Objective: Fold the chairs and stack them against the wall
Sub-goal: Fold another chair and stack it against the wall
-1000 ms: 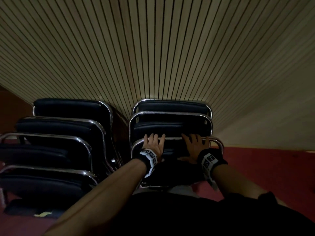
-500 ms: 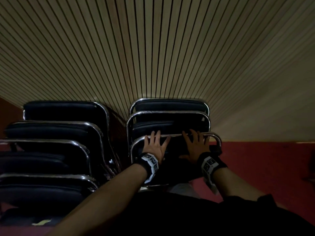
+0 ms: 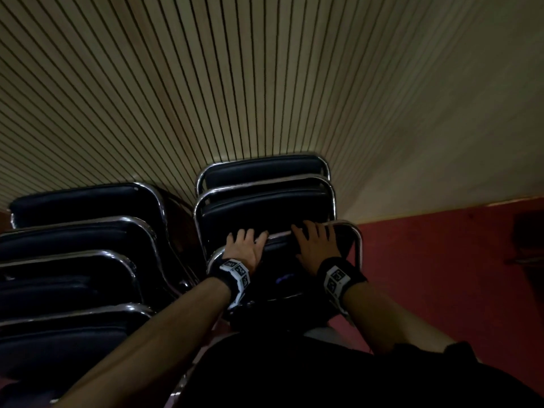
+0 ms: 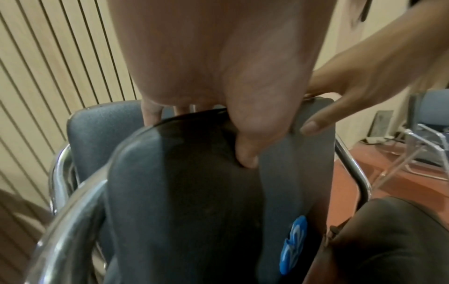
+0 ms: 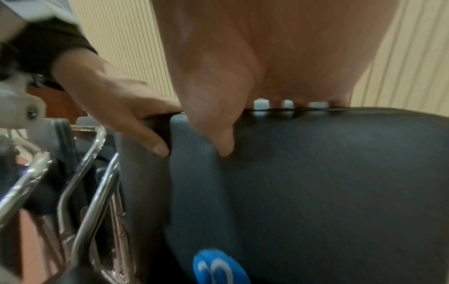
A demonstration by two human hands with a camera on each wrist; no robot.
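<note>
The nearest folded chair, dark padded with a chrome frame, leans on two others in the right stack against the slatted wall. My left hand and right hand both grip its top edge side by side. In the left wrist view the left hand's fingers hook over the chair and the thumb presses its near face. The right wrist view shows the same hold on the chair, thumb in front. A blue sticker sits on the pad.
A taller stack of several folded chairs stands just to the left, its chrome frames close beside the held chair. Red carpet lies to the right. An unfolded chair stands further off on the right.
Both hands' fingers, earlier spread flat on the chair's top, now curl over its edge. The head view has swung, so the stacks sit a little lower and more tilted.
</note>
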